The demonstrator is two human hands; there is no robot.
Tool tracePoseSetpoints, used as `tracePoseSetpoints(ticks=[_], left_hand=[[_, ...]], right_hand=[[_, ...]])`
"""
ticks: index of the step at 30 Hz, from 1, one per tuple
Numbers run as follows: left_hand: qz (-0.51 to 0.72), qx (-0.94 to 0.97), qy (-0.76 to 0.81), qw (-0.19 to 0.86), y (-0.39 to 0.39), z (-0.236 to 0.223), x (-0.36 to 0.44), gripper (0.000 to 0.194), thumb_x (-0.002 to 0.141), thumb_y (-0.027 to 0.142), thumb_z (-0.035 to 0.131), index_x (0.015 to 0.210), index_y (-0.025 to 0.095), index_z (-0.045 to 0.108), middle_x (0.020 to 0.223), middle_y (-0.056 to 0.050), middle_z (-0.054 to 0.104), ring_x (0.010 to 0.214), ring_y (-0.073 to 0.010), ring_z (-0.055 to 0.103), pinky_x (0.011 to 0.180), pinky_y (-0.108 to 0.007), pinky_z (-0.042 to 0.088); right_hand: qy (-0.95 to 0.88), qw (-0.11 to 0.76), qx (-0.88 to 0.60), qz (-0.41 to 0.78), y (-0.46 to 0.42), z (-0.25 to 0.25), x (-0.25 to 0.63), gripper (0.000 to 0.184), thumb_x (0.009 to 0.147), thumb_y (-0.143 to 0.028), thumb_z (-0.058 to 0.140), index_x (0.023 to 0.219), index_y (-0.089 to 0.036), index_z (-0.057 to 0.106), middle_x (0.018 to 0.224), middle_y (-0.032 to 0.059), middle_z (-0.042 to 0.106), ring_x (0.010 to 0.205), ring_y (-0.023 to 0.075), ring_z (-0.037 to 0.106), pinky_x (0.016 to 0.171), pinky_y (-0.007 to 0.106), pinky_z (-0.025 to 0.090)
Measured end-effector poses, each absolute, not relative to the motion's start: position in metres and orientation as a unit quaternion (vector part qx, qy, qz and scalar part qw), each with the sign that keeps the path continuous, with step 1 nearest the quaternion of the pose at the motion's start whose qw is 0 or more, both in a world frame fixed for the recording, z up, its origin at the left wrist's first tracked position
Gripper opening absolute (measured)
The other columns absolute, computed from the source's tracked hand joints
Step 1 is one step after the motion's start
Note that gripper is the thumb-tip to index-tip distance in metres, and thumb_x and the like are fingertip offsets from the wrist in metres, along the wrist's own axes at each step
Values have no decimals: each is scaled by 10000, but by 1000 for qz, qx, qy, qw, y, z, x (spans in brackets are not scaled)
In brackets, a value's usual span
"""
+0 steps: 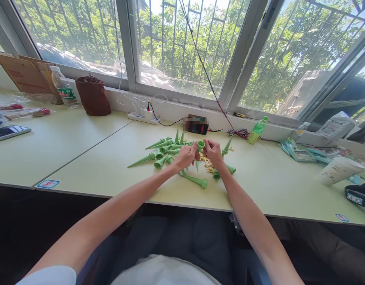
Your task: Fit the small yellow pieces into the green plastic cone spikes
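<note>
Between my two hands is a green plastic plant watering spike (201,145), its round open end tilted up toward me. The fingers of my left hand (187,155) are closed on its left side. My right hand (212,152) pinches it from the right; whether a small part is in those fingers I cannot make out. Several more green spikes (145,159) lie in a loose pile to the left, a few standing on end. Small yellow valve pieces (206,165) are heaped under my right hand. One spike (197,181) lies alone nearer the table's front edge.
Behind the pile a phone (197,126) leans by the wall, wired to a power strip (143,117). A green drink bottle (257,130) stands to the right, near plastic packaging (298,150) and a white cup (337,171). A brown bag (93,96) is back left.
</note>
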State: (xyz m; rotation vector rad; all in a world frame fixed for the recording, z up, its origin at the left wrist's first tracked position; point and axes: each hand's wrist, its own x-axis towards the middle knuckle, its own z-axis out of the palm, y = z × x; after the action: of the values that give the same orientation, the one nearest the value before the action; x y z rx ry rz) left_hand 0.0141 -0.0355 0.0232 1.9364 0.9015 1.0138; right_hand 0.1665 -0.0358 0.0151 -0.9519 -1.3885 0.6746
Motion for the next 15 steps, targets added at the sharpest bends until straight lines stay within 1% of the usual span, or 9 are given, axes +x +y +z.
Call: tracePoseSetpoints(ticks=[5, 7, 12, 15], left_hand=[[400, 743, 345, 411, -34, 20, 15, 736, 942, 636, 271, 566, 129, 650, 561, -72, 655, 356, -90, 488, 383, -232, 373], [402, 737, 336, 427, -31, 17, 16, 747, 931, 657, 270, 559, 127, 644, 617, -91, 679, 359, -92, 494, 368, -241, 372], [402, 711, 335, 470, -24, 10, 18, 802, 898, 723, 230, 543, 127, 633, 614, -99, 672, 369, -100, 501, 353, -244, 372], [399, 702, 339, 482, -22, 9, 18, 804, 886, 738, 235, 547, 127, 632, 636, -107, 678, 372, -105, 506, 353, -252, 375]], right_hand=[[-609, 603, -427, 288, -38, 16, 165, 508, 817, -636, 568, 596, -220, 379, 445, -69, 331, 381, 78, 349, 377, 236, 265], [-611, 596, -434, 288, -38, 16, 165, 502, 817, -638, 567, 607, -220, 384, 452, -67, 338, 384, 81, 357, 379, 238, 273], [-622, 578, -440, 291, -41, 17, 164, 493, 824, -644, 552, 629, -219, 396, 458, -63, 352, 395, 84, 350, 391, 243, 284], [-626, 574, -439, 293, -42, 17, 163, 488, 828, -640, 551, 630, -218, 403, 465, -62, 356, 400, 83, 351, 397, 241, 291]])
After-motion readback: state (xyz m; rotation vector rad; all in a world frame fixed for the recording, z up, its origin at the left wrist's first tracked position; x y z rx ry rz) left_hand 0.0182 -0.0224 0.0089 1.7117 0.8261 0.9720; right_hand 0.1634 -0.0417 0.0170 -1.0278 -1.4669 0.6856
